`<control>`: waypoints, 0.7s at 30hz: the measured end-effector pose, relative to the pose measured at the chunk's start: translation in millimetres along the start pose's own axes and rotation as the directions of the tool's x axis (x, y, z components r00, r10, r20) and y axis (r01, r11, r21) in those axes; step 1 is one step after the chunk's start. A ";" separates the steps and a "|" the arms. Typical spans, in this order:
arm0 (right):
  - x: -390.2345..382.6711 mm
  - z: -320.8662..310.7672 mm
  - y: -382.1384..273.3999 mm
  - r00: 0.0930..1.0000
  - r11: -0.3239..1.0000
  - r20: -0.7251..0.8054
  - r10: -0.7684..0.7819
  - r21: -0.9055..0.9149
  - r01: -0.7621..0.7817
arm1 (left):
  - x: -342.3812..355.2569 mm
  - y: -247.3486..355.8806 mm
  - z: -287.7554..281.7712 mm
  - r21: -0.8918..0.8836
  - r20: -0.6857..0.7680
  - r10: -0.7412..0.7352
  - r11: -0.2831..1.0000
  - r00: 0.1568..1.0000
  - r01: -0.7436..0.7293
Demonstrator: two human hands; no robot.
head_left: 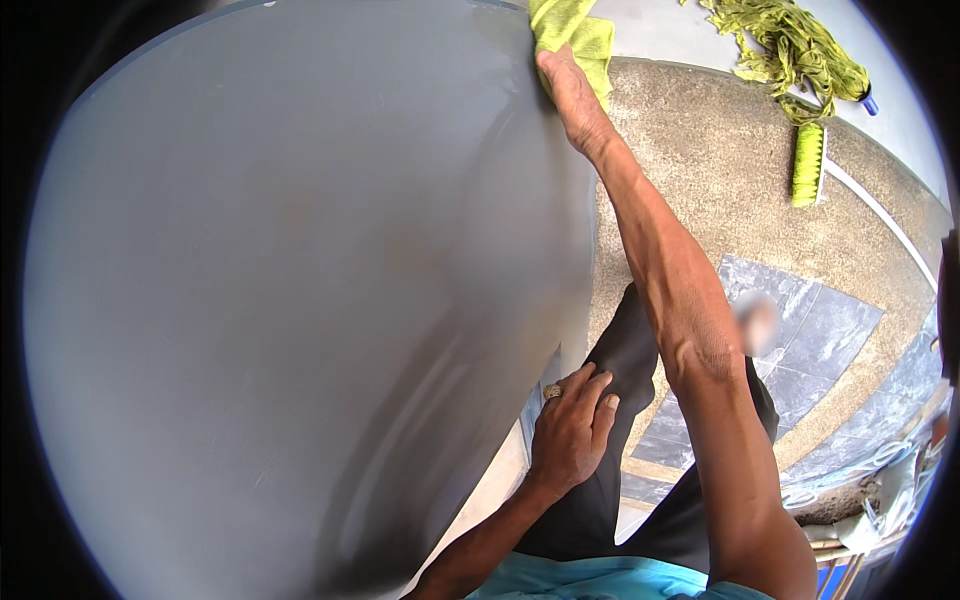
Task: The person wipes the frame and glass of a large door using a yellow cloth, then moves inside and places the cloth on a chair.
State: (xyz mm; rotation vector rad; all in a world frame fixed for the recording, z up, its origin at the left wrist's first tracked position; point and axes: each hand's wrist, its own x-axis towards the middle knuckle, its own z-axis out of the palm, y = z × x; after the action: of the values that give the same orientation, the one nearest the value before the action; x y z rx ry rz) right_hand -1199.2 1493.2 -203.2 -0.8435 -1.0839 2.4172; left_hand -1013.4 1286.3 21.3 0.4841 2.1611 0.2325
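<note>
One head-worn view looks steeply down, very near a grey panel (300, 300) filling nine o'clock; gravel floor (720, 190) lies farther off toward two o'clock, forearms entering from six.

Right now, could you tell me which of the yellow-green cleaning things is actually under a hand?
The folded yellow-green cloth, pressed against the grey panel by the right hand. The stringy mop head and the scrub brush lie untouched on the ground.
</note>
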 end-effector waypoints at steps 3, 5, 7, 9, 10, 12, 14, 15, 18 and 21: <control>-4.3 14.4 5.3 0.996 0.988 -0.089 0.029 -0.147 -0.042 | -1.4 1.7 3.3 0.026 0.007 -0.004 1.000 1.000 0.004; -50.1 58.1 -8.7 0.967 0.915 0.052 -0.248 -0.314 0.251 | -3.6 -2.7 3.2 0.006 -0.050 0.013 1.000 0.999 -0.013; -107.6 99.8 -49.8 0.888 0.765 0.204 -0.413 -0.451 0.460 | -6.3 -7.1 2.4 -0.040 -0.044 0.025 0.999 0.999 -0.027; -138.1 126.2 -110.6 0.778 0.661 0.361 -0.514 -0.411 0.628 | -17.8 -24.0 10.9 0.087 0.034 0.080 0.993 0.996 -0.083; -142.2 134.9 -123.6 0.713 0.630 0.407 -0.572 -0.339 0.699 | -22.3 -30.9 14.3 0.143 0.078 0.100 0.984 0.992 -0.111; -134.4 138.5 -133.5 0.677 0.600 0.414 -0.608 -0.320 0.734 | -24.9 -25.7 11.8 0.125 0.043 0.084 0.988 0.996 -0.089; -120.8 124.3 -119.4 0.705 0.600 0.437 -0.559 -0.375 0.707 | -17.1 -17.0 11.0 0.065 0.004 0.089 0.994 0.996 -0.089; -110.9 113.7 -98.6 0.792 0.671 0.324 -0.517 -0.421 0.610 | -11.3 -11.3 9.8 0.022 -0.030 0.092 0.996 0.995 -0.092; -79.5 67.9 -20.7 0.968 0.889 -0.029 -0.249 -0.405 0.216 | -9.1 0.3 10.8 -0.002 -0.070 0.074 0.997 0.995 -0.075; -82.1 36.8 8.4 0.945 0.948 -0.106 0.309 0.109 -0.298 | -9.0 -2.8 13.1 0.010 -0.072 0.082 0.997 0.994 -0.082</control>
State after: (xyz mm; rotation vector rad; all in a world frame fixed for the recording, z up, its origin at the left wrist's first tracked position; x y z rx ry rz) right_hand -1161.5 1423.6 -159.5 -1.1863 -0.8411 2.5970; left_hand -998.7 1279.8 19.1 0.5769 2.2154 0.2926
